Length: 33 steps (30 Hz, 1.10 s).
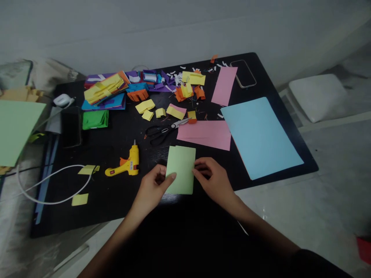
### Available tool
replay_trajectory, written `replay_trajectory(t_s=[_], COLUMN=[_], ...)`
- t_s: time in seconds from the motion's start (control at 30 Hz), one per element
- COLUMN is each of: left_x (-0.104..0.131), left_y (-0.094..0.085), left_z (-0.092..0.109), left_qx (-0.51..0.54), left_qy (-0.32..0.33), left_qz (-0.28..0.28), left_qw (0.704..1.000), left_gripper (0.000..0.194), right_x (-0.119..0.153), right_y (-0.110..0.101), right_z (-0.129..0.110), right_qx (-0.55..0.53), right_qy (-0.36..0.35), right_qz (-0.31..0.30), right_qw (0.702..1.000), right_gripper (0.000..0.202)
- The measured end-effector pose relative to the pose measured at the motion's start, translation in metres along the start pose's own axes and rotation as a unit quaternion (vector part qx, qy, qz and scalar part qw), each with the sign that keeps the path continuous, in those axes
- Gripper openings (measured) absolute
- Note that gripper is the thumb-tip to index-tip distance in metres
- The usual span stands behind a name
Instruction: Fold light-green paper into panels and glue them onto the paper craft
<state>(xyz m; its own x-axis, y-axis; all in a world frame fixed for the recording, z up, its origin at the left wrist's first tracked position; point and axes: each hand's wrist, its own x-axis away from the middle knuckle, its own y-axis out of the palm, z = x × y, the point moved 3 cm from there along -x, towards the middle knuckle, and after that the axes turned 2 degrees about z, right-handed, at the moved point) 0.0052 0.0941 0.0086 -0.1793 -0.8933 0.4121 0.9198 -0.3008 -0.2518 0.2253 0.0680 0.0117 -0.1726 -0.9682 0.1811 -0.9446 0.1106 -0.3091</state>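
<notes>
Near the front edge of the black table, a light green sheet of paper (182, 168), apparently folded or stacked in layers, is held between my two hands. My left hand (156, 181) grips its left side with the thumb lying on top. At its right edge, my right hand (211, 175) pinches the paper between thumb and fingers. Just beyond the green paper lie black-handled scissors (164, 132), their blades resting on a pink paper sheet (207, 135). To the left is a yellow glue gun (129, 162), nozzle pointing away from me.
Blue sheets (261, 135) cover the table's right side, near a phone (244, 73) and a pink strip (224, 85). Folded yellow papers (106, 88), a green bundle (95, 119) and scraps fill the back. A white cable (52, 203) loops at left beside a dark phone (72, 127).
</notes>
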Motion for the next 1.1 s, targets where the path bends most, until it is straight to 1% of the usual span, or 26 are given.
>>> replay_trajectory(t_s=[0.07,0.13,0.23,0.3,0.33,0.4,0.5,0.57,0.63,0.7,0.77,0.8,0.83,0.87,0.9,0.97,1.0,1.03,1.1], left_x=[0.001,0.002,0.004,0.009,0.012,0.018,0.027,0.029,0.028,0.026,0.023,0.022,0.020,0.018,0.016,0.010,0.006,0.003,-0.005], left_y=[-0.001,-0.004,-0.007,-0.008,-0.008,-0.006,0.000,0.004,0.005,0.000,-0.013,-0.023,-0.034,-0.047,-0.061,-0.086,-0.096,-0.104,-0.113], left_z=[0.005,0.008,0.013,0.016,0.018,0.023,0.034,0.041,0.046,0.047,0.045,0.043,0.041,0.038,0.034,0.025,0.018,0.012,0.001], left_qx=[0.000,-0.012,-0.046,-0.075,-0.088,-0.114,-0.150,-0.166,-0.179,-0.192,-0.211,-0.222,-0.235,-0.248,-0.271,-0.345,-0.395,-0.424,-0.452], left_qy=[0.008,0.032,0.104,0.157,0.182,0.227,0.289,0.321,0.341,0.350,0.355,0.358,0.363,0.362,0.347,0.305,0.258,0.244,0.215], left_qz=[0.006,0.025,0.061,0.073,0.076,0.072,0.043,0.000,-0.056,-0.098,-0.103,-0.088,-0.059,-0.014,0.038,0.149,0.172,0.191,0.186], left_qw=[1.000,0.999,0.992,0.982,0.976,0.965,0.944,0.932,0.921,0.912,0.905,0.903,0.900,0.898,0.897,0.875,0.865,0.851,0.846], left_gripper=[0.033,0.032,0.030,0.028,0.027,0.028,0.032,0.035,0.037,0.038,0.038,0.037,0.035,0.031,0.030,0.034,0.042,0.048,0.052], right_x=[0.005,0.005,0.006,0.008,0.009,0.012,0.014,0.013,0.011,0.009,0.007,0.006,0.006,0.006,0.005,0.005,0.005,0.005,0.005], right_y=[0.002,0.003,0.003,0.002,0.002,0.002,0.004,0.005,0.007,0.008,0.008,0.008,0.007,0.006,0.005,0.000,-0.002,-0.005,-0.009], right_z=[0.001,0.000,-0.002,-0.004,-0.006,-0.009,-0.015,-0.020,-0.023,-0.025,-0.026,-0.026,-0.027,-0.028,-0.028,-0.029,-0.028,-0.027,-0.023], right_qx=[-0.026,-0.039,-0.046,-0.039,-0.032,-0.024,-0.037,-0.054,-0.064,-0.067,-0.072,-0.080,-0.089,-0.100,-0.111,-0.128,-0.134,-0.140,-0.159], right_qy=[0.007,0.012,0.018,0.012,0.008,0.010,0.035,0.044,0.047,0.052,0.055,0.056,0.058,0.061,0.064,0.067,0.070,0.074,0.088], right_qz=[-0.003,-0.005,-0.017,-0.016,-0.012,-0.003,-0.009,-0.019,-0.023,-0.021,-0.023,-0.028,-0.035,-0.042,-0.049,-0.058,-0.062,-0.063,-0.060], right_qw=[1.000,0.999,0.999,0.999,0.999,1.000,0.999,0.997,0.997,0.996,0.996,0.995,0.994,0.992,0.991,0.988,0.987,0.985,0.982], right_gripper=[0.015,0.015,0.015,0.017,0.021,0.035,0.063,0.078,0.089,0.096,0.097,0.093,0.088,0.083,0.078,0.072,0.069,0.067,0.064])
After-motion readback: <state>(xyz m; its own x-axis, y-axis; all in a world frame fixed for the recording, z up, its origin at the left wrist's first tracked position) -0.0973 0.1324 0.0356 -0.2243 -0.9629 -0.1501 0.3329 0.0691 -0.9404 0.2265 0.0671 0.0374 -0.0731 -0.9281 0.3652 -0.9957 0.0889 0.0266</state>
